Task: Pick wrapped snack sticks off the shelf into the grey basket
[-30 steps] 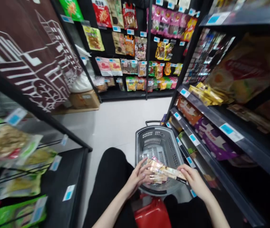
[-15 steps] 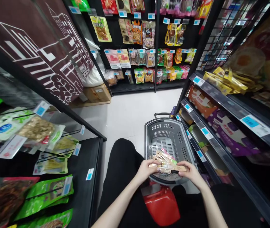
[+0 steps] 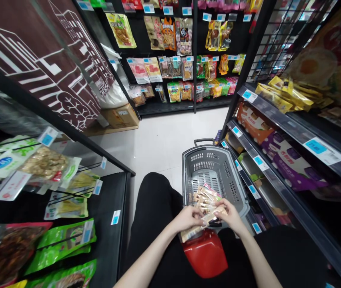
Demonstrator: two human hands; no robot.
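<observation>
My left hand (image 3: 189, 218) and my right hand (image 3: 229, 215) are together over the near rim of a grey shopping basket (image 3: 187, 168). A long beige snack packet (image 3: 193, 231) lies slantwise between them, its lower left end sticking out below my left hand. Fingers of both hands are closed on it. Several small beige snack packets (image 3: 205, 197) lie just beyond in the near end of the basket, one with a pink edge. Beneath my hands, between my legs, is a glossy red plastic thing (image 3: 205, 256).
A shelf (image 3: 281, 120) with yellow packets (image 3: 290, 94) and purple cartons (image 3: 293, 164) runs along the right. At left, a rack holds green bags (image 3: 62, 240). Hanging snack bags (image 3: 184, 36) line the back. A cardboard box (image 3: 121, 117) stands on the floor.
Both hands have drawn closer together, the right one moving left. The beige packet has swung from nearly level to slanted, its left end now lower and outside the basket. The view has shifted slightly.
</observation>
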